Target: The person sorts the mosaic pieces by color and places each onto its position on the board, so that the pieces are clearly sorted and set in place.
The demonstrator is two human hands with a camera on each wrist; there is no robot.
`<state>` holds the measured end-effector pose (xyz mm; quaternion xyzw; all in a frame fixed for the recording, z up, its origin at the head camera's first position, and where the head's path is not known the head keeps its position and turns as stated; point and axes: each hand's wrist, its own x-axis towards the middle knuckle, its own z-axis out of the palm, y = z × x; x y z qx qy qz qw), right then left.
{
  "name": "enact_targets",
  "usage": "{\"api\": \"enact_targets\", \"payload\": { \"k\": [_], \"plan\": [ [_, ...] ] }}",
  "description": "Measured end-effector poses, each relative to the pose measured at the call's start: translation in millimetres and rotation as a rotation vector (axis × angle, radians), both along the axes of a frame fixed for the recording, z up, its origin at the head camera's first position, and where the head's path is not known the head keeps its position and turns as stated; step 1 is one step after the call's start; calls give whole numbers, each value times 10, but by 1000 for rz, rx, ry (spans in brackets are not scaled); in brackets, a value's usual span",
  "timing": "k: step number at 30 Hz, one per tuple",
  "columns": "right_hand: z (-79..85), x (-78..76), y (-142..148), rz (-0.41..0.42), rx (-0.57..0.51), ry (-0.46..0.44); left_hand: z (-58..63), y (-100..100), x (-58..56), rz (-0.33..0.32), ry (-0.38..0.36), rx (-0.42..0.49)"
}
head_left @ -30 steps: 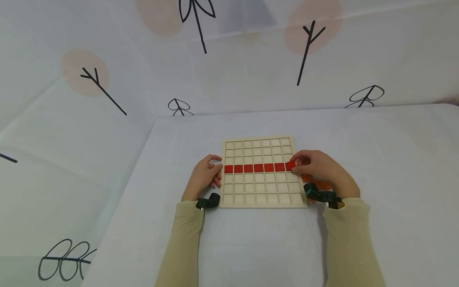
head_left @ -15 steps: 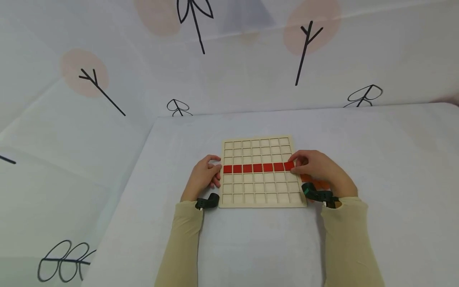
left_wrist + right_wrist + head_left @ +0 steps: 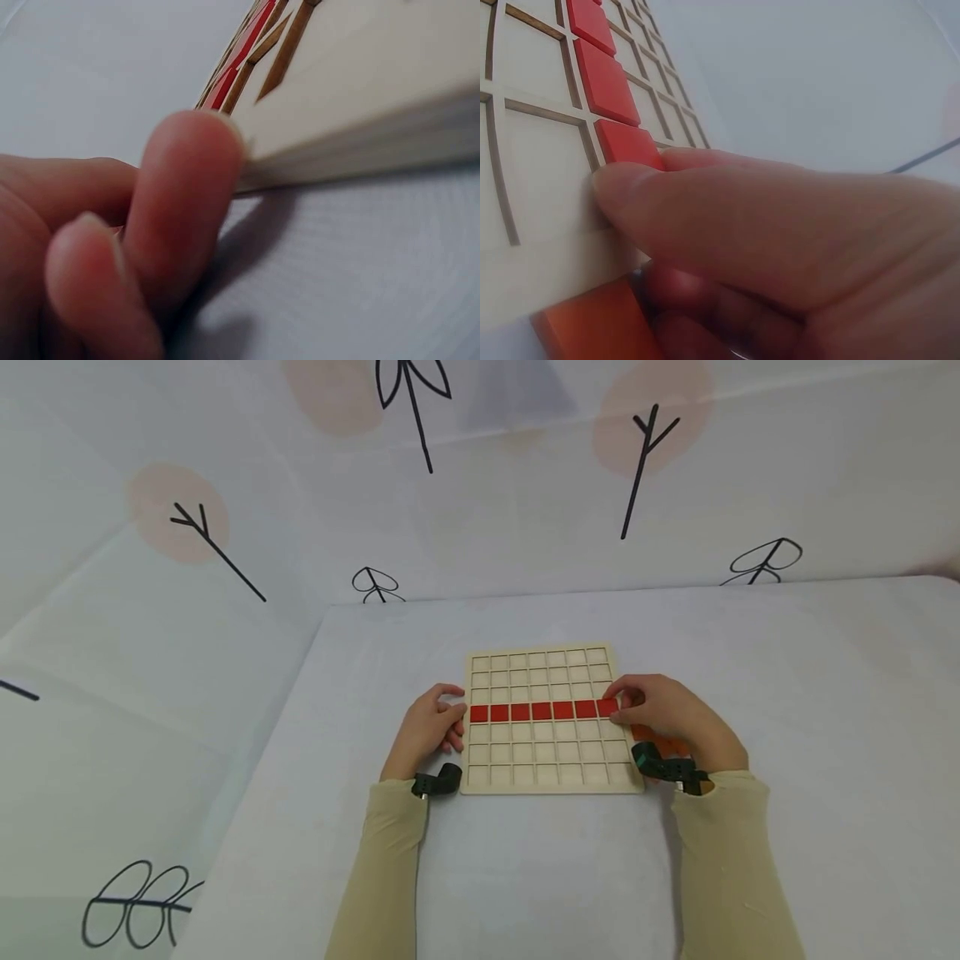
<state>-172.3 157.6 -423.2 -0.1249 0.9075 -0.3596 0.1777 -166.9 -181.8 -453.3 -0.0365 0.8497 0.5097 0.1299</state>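
A pale wooden grid board (image 3: 553, 753) lies flat, and a row of red square tiles (image 3: 520, 712) crosses it from left to right. At the right end of that row, my right hand (image 3: 675, 714) pinches the last red tile (image 3: 628, 142) between thumb and index finger; the tile sits at its cell in line with the others. My left hand (image 3: 424, 731) rests beside the board's left edge. In the left wrist view one extended fingertip (image 3: 187, 150) touches the corner of that edge, while the other fingers bend loosely.
Orange tiles (image 3: 662, 742) lie on the white tabletop (image 3: 540, 877) by the board's right edge, partly hidden under my right hand. A printed cloth backdrop (image 3: 517, 510) rises behind and to the left of the table.
The last red tile looks slightly tilted a second ago and now lies flatter in line with the row. Both hands stay in nearly the same place.
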Motion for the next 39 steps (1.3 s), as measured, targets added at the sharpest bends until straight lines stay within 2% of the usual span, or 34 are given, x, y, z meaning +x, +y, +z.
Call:
{"api": "enact_targets", "payload": {
  "k": [12, 19, 24, 31, 39],
  "plan": [
    [-23, -10, 0, 3, -8, 1, -12, 10, 2, 10, -3, -1],
    [-23, 3, -34, 10, 16, 17, -25, 0, 26, 18, -19, -40],
    [-1, -3, -18, 2, 22, 17, -2, 22, 16, 15, 0, -24],
    [-4, 13, 0, -2, 36, -17, 5, 50, 25, 9, -17, -33],
    [-10, -9, -22, 16, 16, 10, -6, 11, 15, 16, 0, -12]
  ]
}}
